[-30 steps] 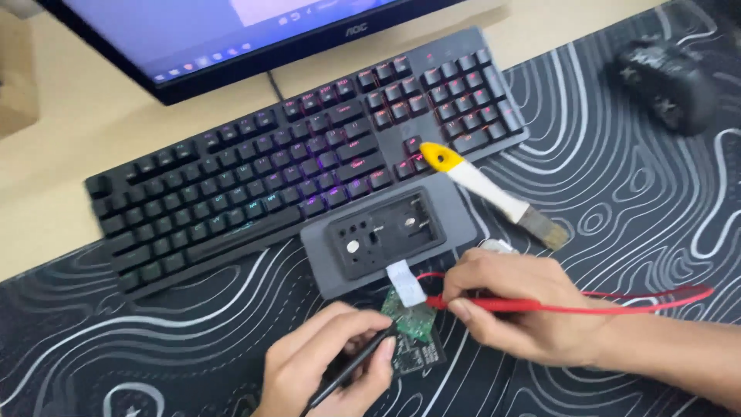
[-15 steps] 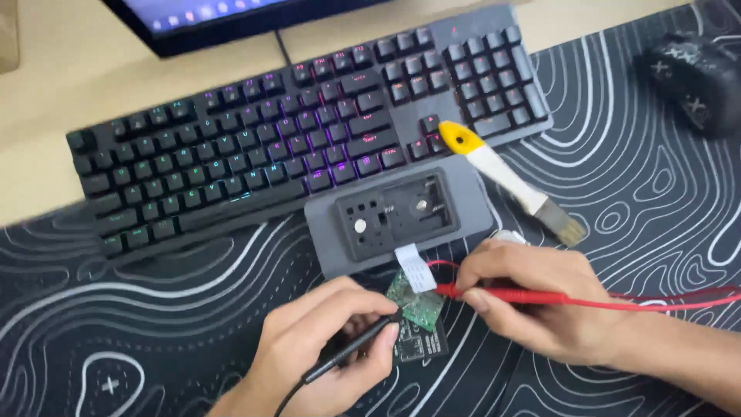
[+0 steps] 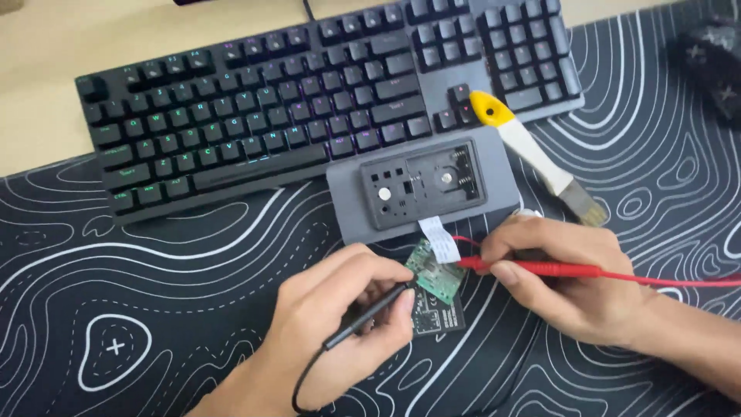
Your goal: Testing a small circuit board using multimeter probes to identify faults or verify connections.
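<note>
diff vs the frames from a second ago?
Mostly the view shifted: the monitor has slid out of the top of the picture, and the keyboard sits higher. The left hand kept its black probe and the right hand its red probe, both tips at the green circuit board. The grey case and the yellow-handled brush stayed put.

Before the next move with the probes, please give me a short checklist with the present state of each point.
1. Left hand grips black probe: ok.
2. Right hand grips red probe: ok.
3. Both tips meet the green board: cannot tell, too small.
4. White ribbon joins board to grey case: ok.
5. Red lead lies free of the board: ok.
6. Yellow-handled brush lies apart from both hands: ok.
</note>
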